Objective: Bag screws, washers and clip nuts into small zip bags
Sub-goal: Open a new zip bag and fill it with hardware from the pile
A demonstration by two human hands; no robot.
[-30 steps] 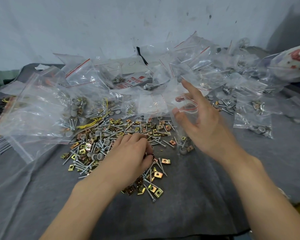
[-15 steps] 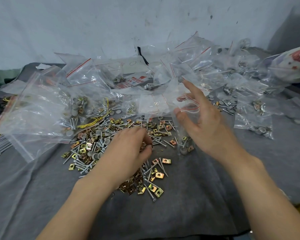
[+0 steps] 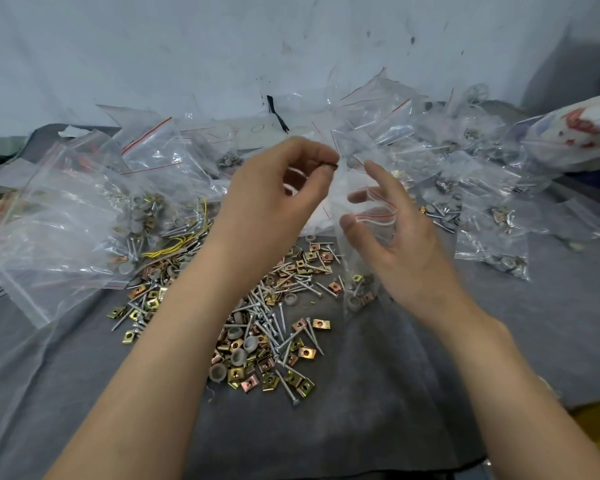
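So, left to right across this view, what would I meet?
Big clear bag of grey washers → left hand pinching small dark part → right hand holding small clear zip bag → white patterned bag.

Legible text: none; nothing is sharp enough to read.
White paper sheet (image 3: 257, 131) behind the clear plastic zip bags (image 3: 153, 157): faint round pen marks, too faint to tell as letters or digits.
White plastic sack (image 3: 575, 133) at the far right: red and blue print, blurred, no word readable.
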